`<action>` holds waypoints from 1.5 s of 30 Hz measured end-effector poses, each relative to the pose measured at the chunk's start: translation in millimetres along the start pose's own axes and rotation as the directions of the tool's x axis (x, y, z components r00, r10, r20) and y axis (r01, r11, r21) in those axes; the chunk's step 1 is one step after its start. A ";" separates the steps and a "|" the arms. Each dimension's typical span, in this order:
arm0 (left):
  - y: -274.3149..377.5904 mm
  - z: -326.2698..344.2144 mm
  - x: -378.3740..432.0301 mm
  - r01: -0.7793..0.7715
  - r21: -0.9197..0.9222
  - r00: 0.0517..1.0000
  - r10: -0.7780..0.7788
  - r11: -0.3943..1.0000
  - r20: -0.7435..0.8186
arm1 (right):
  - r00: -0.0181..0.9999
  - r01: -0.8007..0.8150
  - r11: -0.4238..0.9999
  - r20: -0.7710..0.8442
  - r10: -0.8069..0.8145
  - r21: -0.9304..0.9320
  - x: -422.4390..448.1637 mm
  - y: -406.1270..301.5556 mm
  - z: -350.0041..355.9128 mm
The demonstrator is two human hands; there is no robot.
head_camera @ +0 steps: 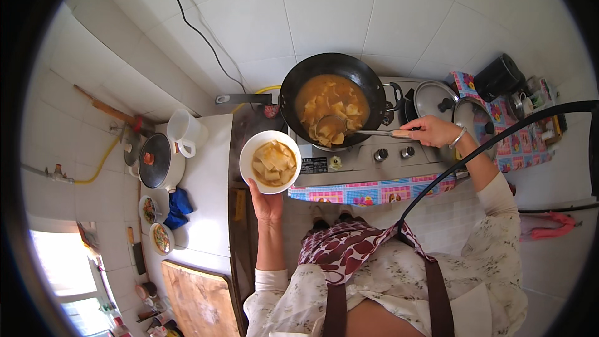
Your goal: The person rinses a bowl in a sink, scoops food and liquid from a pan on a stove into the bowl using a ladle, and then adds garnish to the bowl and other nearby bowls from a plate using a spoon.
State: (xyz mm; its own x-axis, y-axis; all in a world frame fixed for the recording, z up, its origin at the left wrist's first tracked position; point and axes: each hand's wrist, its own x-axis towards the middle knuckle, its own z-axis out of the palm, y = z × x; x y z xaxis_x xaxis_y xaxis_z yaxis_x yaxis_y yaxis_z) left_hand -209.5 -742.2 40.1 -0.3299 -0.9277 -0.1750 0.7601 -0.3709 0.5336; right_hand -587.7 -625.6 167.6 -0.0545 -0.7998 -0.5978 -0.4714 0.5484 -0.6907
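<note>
My left hand (267,201) holds a white bowl (244,163) from below and near its rim, just left of the gas stove (360,166). In the bowl lie flat dough pieces (276,161) in brown broth. My right hand (433,131) grips the wooden handle of a metal ladle (374,134). The ladle's head is in a black wok (292,77) on the stove, among more dough pieces in reddish-brown broth (327,91). The wok's long handle points left.
Two pot lids (428,96) lie right of the wok. On the left counter (210,224) are a lidded pot (161,161), a white plastic jug (180,131), a blue cloth (178,208), small bowls of chopped food (161,238) and a wooden cutting board (199,299). A black cable (201,32) hangs along the wall.
</note>
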 end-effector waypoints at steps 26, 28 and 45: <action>-0.5 -0.1 8.0 0.010 0.084 1.000 -0.009 0.996 -0.020 | 0.967 0.182 0.847 -0.066 -0.246 -0.499 -26.7 -60.7 20.1; -1.5 0.2 9.1 0.020 0.081 1.000 -0.019 0.997 -0.014 | 0.971 0.163 0.851 -0.071 -0.228 -0.499 -30.0 -61.2 21.8; -4.6 -22.1 6.4 0.044 0.060 0.998 -0.041 0.997 -0.047 | 0.995 -0.099 0.951 0.033 0.093 0.293 -3.6 -14.8 26.2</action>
State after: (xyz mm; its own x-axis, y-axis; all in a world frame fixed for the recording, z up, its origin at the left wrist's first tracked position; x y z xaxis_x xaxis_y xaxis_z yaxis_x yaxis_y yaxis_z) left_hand -202.8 -747.4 18.2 -0.3346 -0.9125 -0.2352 0.7100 -0.4083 0.5738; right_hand -557.5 -624.4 169.2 -0.0688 -0.7368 -0.6726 -0.1853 0.6719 -0.7171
